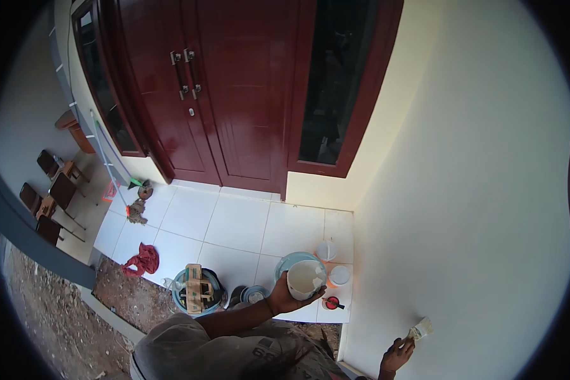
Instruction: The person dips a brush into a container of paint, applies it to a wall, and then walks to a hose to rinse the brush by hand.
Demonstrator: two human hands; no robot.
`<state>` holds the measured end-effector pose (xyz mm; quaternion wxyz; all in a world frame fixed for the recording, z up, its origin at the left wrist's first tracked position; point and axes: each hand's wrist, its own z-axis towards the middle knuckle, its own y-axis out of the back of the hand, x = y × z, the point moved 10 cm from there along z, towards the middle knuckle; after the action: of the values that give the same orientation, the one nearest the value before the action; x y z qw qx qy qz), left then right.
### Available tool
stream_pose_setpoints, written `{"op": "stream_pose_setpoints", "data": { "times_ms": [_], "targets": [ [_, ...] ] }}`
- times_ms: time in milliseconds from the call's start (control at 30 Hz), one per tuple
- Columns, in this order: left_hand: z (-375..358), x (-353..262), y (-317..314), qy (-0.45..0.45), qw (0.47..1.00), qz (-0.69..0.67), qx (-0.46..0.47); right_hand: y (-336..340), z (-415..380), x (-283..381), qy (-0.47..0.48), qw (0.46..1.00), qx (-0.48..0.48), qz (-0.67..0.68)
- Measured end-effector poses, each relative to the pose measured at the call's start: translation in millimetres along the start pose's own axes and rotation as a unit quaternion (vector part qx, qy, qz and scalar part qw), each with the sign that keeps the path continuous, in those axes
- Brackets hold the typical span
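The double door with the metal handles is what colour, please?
The double door is a dark, brownish red, shown in the head view.

Glossy across the dark-red double door (pixel 247 120); metallic and shiny at the door handles (pixel 188 56); smooth and reflective in the glass of the side window (pixel 335 76). Matt and even over the wall (pixel 475 164). Slick, glazed-looking on the floor tiles (pixel 234 215). Smooth and plastic-looking around the tub (pixel 303 275), bristly and crusted at the brush (pixel 422 328). Crumpled, cloth-soft in the red rag (pixel 148 258); stringy on the mop head (pixel 136 212); rough, gritty over the ground (pixel 50 304).
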<state>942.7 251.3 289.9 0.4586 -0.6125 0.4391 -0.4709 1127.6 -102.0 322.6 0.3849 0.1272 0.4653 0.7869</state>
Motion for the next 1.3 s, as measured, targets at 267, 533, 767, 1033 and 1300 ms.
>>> {"op": "stream_pose_setpoints", "data": {
  "times_ms": [267,533,767,1033,1300],
  "targets": [
    [-39,-14,-26,-0.100,0.993,0.041,0.054,-64,-48,-35,-0.136,0.936,0.168,0.280],
    [-65,-45,-5,-0.156,0.987,0.004,0.046,39,59,-103,-0.238,0.959,0.068,0.138],
    [-59,-94,17,-0.178,0.983,0.049,-0.020,175,139,-93,-0.394,0.793,-0.219,0.410],
    [-42,-88,13,-0.094,0.995,0.003,0.016,88,82,-71,-0.535,0.346,-0.212,0.741],
    [-25,-57,15,-0.062,0.997,0.052,0.014,28,41,4,-0.571,0.222,-0.118,0.782]
  ]
}}
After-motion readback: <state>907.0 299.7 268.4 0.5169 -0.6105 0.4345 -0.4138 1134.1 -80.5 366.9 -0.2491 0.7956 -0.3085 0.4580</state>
